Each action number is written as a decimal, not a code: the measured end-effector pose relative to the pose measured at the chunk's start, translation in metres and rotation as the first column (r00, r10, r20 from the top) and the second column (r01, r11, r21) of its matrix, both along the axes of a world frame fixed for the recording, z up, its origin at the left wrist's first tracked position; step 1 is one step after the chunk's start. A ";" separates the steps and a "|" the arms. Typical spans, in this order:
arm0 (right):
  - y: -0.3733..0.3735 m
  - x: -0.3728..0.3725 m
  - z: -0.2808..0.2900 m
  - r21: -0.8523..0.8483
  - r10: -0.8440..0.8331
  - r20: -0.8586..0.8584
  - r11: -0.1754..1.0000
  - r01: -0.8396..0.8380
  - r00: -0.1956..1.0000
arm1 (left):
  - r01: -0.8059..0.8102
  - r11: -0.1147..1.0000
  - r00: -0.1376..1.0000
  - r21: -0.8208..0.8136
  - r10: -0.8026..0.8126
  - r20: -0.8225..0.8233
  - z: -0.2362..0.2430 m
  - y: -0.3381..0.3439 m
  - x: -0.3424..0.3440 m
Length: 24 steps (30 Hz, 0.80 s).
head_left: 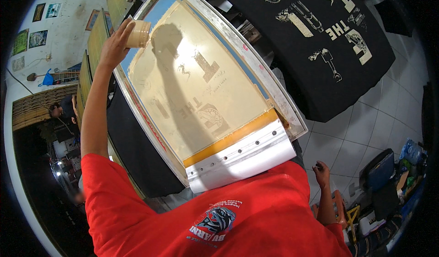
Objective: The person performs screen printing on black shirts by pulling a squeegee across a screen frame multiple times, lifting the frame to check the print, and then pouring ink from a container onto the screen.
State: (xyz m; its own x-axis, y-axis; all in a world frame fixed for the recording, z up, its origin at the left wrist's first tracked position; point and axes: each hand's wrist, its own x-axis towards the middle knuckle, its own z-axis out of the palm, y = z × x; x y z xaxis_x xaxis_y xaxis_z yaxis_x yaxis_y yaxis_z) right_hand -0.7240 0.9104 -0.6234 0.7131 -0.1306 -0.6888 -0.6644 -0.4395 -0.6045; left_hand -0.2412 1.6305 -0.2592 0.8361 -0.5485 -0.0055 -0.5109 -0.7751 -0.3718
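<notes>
My left hand, stretched out, is wrapped round a tub of cream-coloured ink. The tub is tilted on its side over the far left corner of a screen-printing frame. Cream ink coats the mesh, where faint letters and drawings show through. Across the near end of the frame, close to my red shirt, lies a wide squeegee with an amber blade and a pale, bolted holder. Well off to the right, over the floor, hangs my right hand, its fingers loosely apart and apparently holding nothing.
Black cloth printed with cream shapes is spread right of the frame; more black fabric lies left. An orange stool and clutter stand at the lower right on the tiled floor. Another person is in the left background.
</notes>
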 end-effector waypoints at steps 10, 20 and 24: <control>0.000 -0.005 -0.010 -0.026 -0.006 0.016 1.000 0.007 1.000 | 0.015 0.999 1.000 0.053 -0.014 -0.003 0.001 -0.013 0.010; 0.002 -0.004 -0.006 -0.018 -0.019 0.025 1.000 0.020 1.000 | 0.026 0.999 0.999 0.036 -0.027 0.024 -0.002 -0.032 0.022; 0.003 -0.005 -0.004 -0.011 -0.047 -0.013 0.999 0.047 0.999 | 0.005 0.998 1.000 0.064 -0.006 0.015 -0.005 -0.035 0.026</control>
